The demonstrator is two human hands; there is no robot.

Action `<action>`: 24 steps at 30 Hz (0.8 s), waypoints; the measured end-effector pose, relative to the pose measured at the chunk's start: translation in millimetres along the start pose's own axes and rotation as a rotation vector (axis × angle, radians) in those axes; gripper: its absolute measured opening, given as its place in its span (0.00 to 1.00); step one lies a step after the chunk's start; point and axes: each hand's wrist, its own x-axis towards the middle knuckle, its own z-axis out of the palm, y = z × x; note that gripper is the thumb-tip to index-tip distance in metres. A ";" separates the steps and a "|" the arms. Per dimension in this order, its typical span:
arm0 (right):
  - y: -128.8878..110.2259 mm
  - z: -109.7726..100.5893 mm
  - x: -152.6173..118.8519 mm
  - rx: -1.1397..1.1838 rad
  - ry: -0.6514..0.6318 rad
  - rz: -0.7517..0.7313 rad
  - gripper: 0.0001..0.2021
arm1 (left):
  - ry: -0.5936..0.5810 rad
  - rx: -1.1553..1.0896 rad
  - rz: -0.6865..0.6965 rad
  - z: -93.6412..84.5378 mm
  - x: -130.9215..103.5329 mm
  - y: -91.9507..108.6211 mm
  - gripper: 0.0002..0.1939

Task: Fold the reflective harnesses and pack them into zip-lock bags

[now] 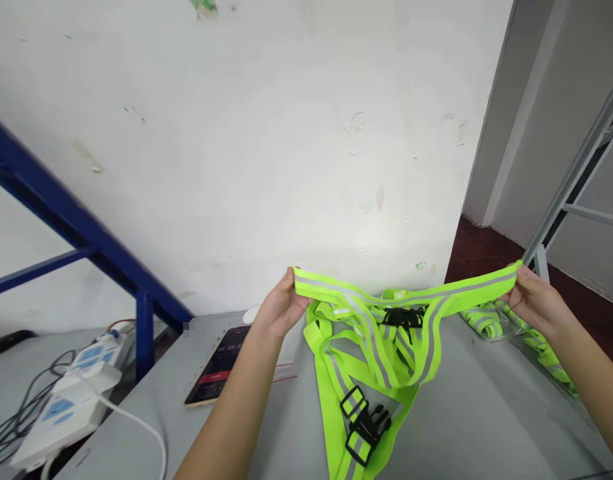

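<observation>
A neon-yellow reflective vest (pixel 381 353) made of straps with grey stripes is stretched between both hands above the grey table. My left hand (pixel 285 303) pinches one end of its upper strap, and my right hand (pixel 533 300) pinches the other end, so the strap sags a little in the middle. Looped straps hang down below it. A black side-release buckle (pixel 369 427) with two strap sliders dangles near the bottom. Behind the straps, more black pieces (pixel 403 318) show among bunched yellow webbing; whether these belong to the same vest I cannot tell.
A phone (pixel 219 367) lies beside my left forearm, near a white packet (pixel 289 347). Power strips (pixel 71 393) with cables occupy the left side by a blue metal frame (pixel 81 213). Rolled yellow straps in clear bags (pixel 546 350) lie at right. A white wall (pixel 286 147) stands behind.
</observation>
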 end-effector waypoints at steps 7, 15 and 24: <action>16.5 27.0 28.1 0.299 0.091 0.243 0.11 | 0.194 -0.093 -0.204 4.3 38.9 -32.4 0.14; 12.0 18.5 37.1 0.335 0.258 0.233 0.10 | 0.199 -0.276 -0.013 8.9 42.4 -15.8 0.16; 35.3 54.1 8.0 0.158 0.485 0.191 0.16 | 0.417 -0.201 -0.038 -14.7 32.9 -61.4 0.14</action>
